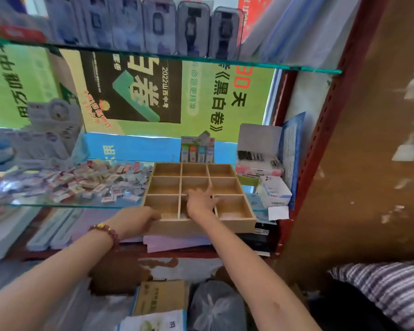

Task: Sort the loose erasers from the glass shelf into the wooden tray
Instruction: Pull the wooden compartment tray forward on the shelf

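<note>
- Now, left hand (pixel 136 219) grips the front-left corner of the light wooden nine-compartment tray (pixel 201 226).
- Right hand (pixel 200 203) lies spread in its front-middle compartment.
- Small wrapped erasers (pixel 81 182) litter the glass shelf (pixel 58 205) beside it.

A green poster (pixel 227 101) with black Chinese characters and a black-and-yellow poster (pixel 129 91) fill the back of a stationery display, beneath a row of dark blister packs (pixel 191 29). A small carton of coloured tubes (pixel 197 150) stands at the rear. At right, an open white box of black clips (pixel 258 149) sits above a pink box (pixel 258 169) and a blue-and-white box (pixel 275 193), beside a red perforated upright (pixel 320 130) and a scuffed brown panel (pixel 368 139). Lower down lie purple paper sheets (pixel 177 242), a cardboard box (pixel 160 297), a grey plastic bag (pixel 215 304) and a striped cloth (pixel 387 287).
</note>
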